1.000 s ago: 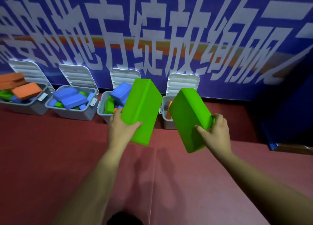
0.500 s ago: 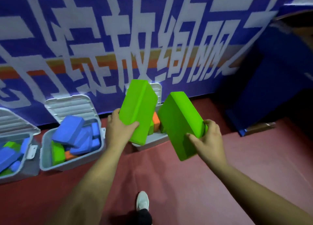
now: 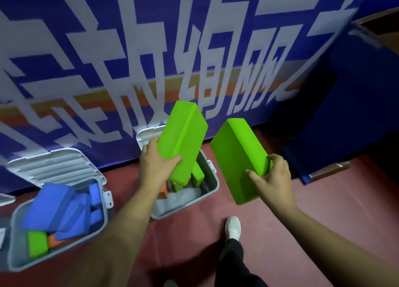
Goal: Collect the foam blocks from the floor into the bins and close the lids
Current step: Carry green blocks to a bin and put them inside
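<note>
Fingers of two hands clasp two green blocks.

We see two bright green foam blocks, grey bins with white ribbed lids, blue blocks on the left (one green, one orange beneath), a maroon floor, a blue banner with white characters and an orange stripe, a white shoe, and a black trouser leg.

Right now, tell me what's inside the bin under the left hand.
In the grey bin under the left hand: small green blocks, an orange block and bare grey floor. The held green block and the forearm cover the rest.
</note>
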Action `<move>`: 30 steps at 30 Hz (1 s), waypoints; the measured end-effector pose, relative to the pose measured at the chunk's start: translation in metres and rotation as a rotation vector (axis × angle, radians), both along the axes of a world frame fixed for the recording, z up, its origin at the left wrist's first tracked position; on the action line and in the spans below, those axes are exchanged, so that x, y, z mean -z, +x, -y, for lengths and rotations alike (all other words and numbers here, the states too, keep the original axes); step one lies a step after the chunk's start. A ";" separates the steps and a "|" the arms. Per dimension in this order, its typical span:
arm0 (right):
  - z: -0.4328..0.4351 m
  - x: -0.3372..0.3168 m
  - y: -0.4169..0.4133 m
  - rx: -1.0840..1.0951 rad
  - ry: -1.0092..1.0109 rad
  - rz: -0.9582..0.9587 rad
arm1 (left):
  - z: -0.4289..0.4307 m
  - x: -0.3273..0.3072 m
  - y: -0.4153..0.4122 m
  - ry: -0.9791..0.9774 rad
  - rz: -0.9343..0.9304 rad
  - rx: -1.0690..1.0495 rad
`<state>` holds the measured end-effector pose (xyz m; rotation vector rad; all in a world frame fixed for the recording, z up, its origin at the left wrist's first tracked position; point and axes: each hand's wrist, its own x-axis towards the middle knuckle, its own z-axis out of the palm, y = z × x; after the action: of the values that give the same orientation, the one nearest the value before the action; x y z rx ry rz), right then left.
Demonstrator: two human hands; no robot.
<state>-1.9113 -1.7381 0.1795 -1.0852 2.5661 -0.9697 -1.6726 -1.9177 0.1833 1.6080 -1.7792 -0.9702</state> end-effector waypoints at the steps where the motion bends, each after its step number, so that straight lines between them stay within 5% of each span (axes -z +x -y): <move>1: 0.021 0.006 -0.013 -0.038 0.011 0.008 | 0.011 0.006 -0.007 0.005 0.011 -0.028; 15: 0.231 0.114 -0.145 -0.572 0.374 0.041 | 0.089 0.138 -0.082 0.244 0.211 -0.348; 25: 0.268 0.327 -0.143 -0.593 0.797 0.129 | 0.127 0.345 -0.093 0.637 0.349 -0.168; 30: 0.272 0.437 -0.130 -0.796 1.009 0.074 | 0.149 0.436 -0.091 0.816 0.359 -0.124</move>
<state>-2.0418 -2.0105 -0.2571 -1.4116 1.7892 0.4258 -1.7640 -2.0672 -0.2523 2.4835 -1.5428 -1.5436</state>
